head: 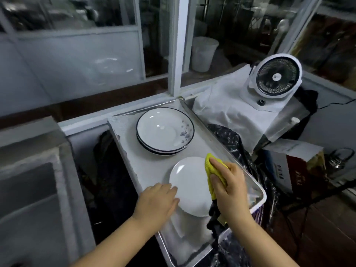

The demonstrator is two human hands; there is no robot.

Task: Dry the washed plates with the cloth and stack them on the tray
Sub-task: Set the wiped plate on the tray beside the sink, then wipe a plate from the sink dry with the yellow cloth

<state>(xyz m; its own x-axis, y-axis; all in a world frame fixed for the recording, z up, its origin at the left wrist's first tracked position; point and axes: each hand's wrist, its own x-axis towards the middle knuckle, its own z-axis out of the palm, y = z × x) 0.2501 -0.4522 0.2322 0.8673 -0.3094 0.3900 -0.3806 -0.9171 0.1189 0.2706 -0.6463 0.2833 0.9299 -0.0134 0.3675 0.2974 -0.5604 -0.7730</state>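
1. My left hand (159, 201) holds the plain white plate (189, 186) at its near-left edge, fingers curled over the rim, keeping it tilted up above the tray (127, 132).
2. My right hand (228, 185) grips the yellow cloth (210, 171) and presses it against the plate's right edge; the cloth is bunched under my fingers and thumb, one corner poking up past my fingertips.
3. The plate is lifted off the tray's surface, over its near half.
4. On the tray's far half sits a stack of dark-rimmed plates (165, 131), the top one white with a small floral print on its right side. It is apart from the plate I hold.
5. The metal tray runs lengthwise away from me, its far end against a window frame.
6. To the right, a small white fan (276, 77) stands on a white cloth cover (225, 108). Black plastic bags (231, 139) lie just beside the tray's right rim.
7. On the left is a grey concrete sink (38, 180), well apart from the tray.
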